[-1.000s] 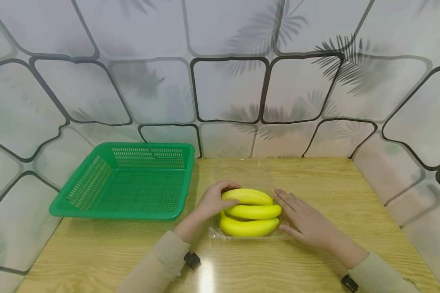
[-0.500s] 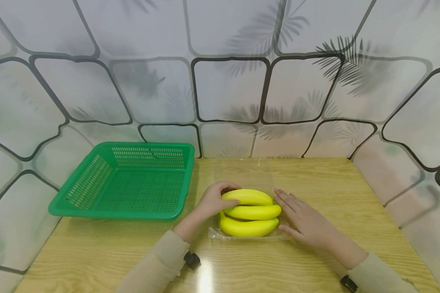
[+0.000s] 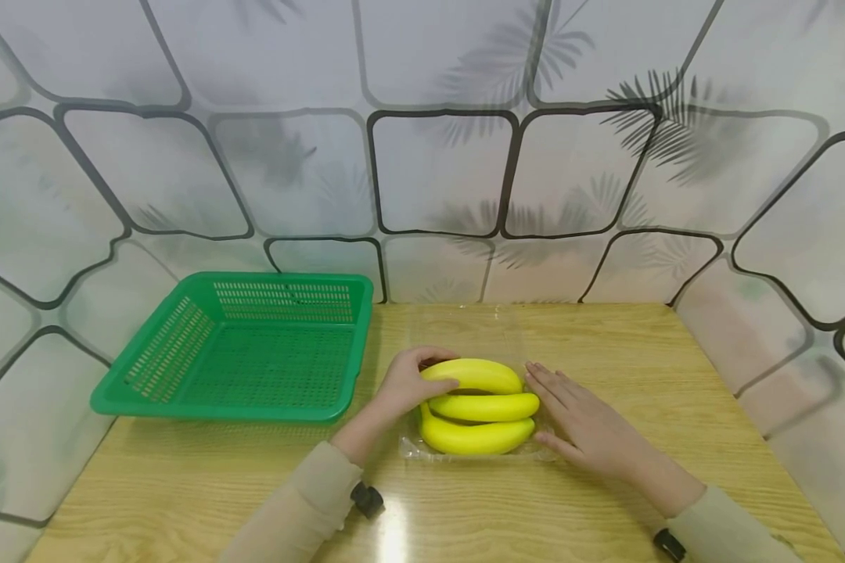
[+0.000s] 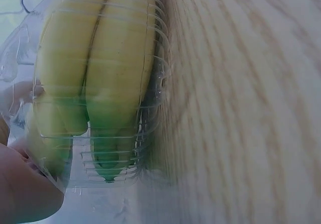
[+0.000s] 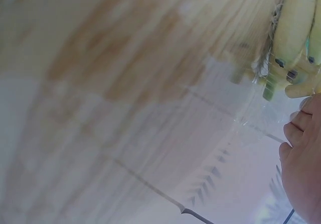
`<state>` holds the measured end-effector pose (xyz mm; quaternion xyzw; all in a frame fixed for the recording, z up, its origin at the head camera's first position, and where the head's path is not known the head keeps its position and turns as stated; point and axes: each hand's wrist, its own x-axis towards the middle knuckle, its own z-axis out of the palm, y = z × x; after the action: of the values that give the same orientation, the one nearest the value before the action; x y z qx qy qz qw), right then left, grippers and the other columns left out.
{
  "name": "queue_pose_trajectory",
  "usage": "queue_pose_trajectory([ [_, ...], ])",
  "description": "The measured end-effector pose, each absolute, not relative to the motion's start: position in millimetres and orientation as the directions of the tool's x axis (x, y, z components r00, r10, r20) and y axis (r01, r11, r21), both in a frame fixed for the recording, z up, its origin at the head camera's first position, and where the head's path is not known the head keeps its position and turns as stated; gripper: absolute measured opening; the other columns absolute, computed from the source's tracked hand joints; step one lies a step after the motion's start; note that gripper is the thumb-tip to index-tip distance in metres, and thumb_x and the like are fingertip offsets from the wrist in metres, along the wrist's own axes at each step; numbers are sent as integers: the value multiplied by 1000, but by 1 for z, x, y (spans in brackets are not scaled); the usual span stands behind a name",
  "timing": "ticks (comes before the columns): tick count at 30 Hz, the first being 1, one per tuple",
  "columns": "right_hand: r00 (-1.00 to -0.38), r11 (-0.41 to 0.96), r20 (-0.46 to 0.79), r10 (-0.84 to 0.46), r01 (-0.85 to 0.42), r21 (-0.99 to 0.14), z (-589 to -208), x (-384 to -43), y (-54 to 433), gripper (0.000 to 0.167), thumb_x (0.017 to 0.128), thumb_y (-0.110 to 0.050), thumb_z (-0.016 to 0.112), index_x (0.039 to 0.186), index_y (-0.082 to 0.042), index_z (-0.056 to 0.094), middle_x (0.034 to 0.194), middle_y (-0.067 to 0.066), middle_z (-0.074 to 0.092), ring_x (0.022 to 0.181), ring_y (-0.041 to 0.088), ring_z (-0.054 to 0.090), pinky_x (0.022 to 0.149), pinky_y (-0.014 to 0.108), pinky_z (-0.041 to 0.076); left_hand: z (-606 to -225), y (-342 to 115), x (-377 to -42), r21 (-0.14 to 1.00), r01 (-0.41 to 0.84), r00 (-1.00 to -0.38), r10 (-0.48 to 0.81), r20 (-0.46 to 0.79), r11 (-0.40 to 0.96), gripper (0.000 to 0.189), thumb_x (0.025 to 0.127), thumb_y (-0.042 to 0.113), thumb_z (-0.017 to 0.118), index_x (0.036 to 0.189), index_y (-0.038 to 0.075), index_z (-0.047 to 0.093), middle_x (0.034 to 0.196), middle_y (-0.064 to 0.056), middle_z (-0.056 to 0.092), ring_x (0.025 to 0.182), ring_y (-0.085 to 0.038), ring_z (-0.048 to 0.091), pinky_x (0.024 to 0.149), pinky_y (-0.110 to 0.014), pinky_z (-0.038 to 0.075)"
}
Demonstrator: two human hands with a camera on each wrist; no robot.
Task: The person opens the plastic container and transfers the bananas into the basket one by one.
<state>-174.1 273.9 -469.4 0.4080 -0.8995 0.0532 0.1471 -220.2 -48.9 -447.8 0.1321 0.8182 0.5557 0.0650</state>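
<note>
Yellow bananas fill a clear plastic clamshell box (image 3: 414,451), whose transparent lid (image 3: 465,328) lies folded back toward the wall. In the head view three stack up: a far banana (image 3: 482,375), a middle banana (image 3: 489,407) and a near banana (image 3: 475,437). My left hand (image 3: 401,387) grips the stem end of the far banana, thumb on the near side and fingers behind. Through the box's ribbed wall, the left wrist view shows bananas (image 4: 120,48) with greenish ends. At the box's right side, my right hand (image 3: 587,426) lies with straight fingers close to the banana tips.
A green plastic basket (image 3: 106,403) with slotted sides stands left of the box on the wooden table (image 3: 648,344). Behind and at both sides rises a patterned wall (image 3: 436,172).
My left hand and the far banana have shifted slightly left and away, widening the gap to the middle banana. My right hand has stayed in place.
</note>
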Motion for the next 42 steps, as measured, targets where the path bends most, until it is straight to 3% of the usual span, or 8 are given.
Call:
queue_pose_trajectory([
  [8, -619, 658, 313, -720, -753, 22, -470, -174, 275, 77, 107, -44, 60, 161, 6, 37, 168, 25, 39, 154, 37, 42, 135, 22, 0, -448, -49, -224, 959, 32, -971, 234, -37, 283, 36, 92, 11, 84, 127, 11, 77, 130, -9, 75, 115, -23, 69, 99, -36, 61],
  [25, -625, 664, 308, -717, -747, 31, -470, -173, 274, 78, 106, -45, 61, 161, 6, 37, 168, 25, 39, 153, 38, 43, 135, 22, -1, -446, -52, -224, 983, -5, -987, 158, -34, 181, 36, 90, 8, 85, 126, 6, 78, 131, -14, 75, 123, -29, 68, 103, -35, 61],
  [33, -622, 662, 307, -720, -749, 33, -469, -174, 275, 77, 108, -47, 56, 161, 6, 37, 167, 26, 40, 151, 38, 45, 135, 22, -1, -443, -52, -224, 994, -14, -987, 155, -32, 112, 36, 91, 4, 82, 126, 3, 77, 130, -14, 74, 116, -22, 69, 100, -33, 61],
  [42, -639, 673, 292, -712, -739, 25, -468, -173, 274, 80, 106, -44, 60, 163, 5, 33, 168, 26, 38, 150, 42, 45, 134, 20, -4, -434, -54, -218, 996, -21, -984, 177, -36, 85, 38, 93, 4, 80, 130, 2, 74, 133, -15, 72, 113, -17, 68, 98, -29, 61],
])
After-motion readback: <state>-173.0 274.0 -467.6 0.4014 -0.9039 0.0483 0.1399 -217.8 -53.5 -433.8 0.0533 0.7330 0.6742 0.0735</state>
